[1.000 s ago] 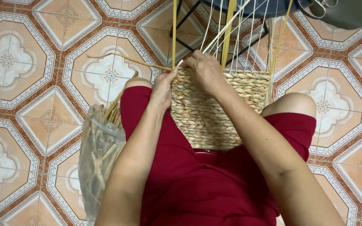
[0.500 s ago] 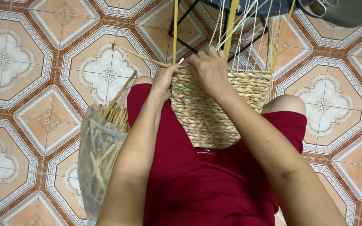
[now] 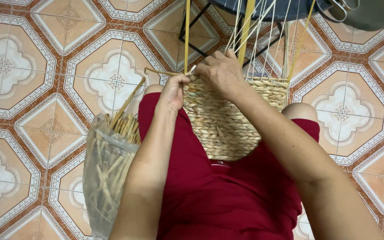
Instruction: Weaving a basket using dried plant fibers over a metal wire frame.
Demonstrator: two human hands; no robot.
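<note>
While left hand (image 3: pixel 174 91) fingers stay pinched on straw strand (image 3: pixel 165 72), right hand (image 3: pixel 221 71) still grips basket rim (image 3: pixel 263 84)

Half-woven straw basket (image 3: pixel 227 124) rests on your lap, rim away from you, pale upright strands (image 3: pixel 263 40) rising from it; a loose straw strand (image 3: pixel 165 72) crosses its left corner.

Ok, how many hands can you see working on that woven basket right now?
2. The left hand pinches a strand at the woven basket rim's left end; the right hand grips the rim beside it. No other hands show.
</note>
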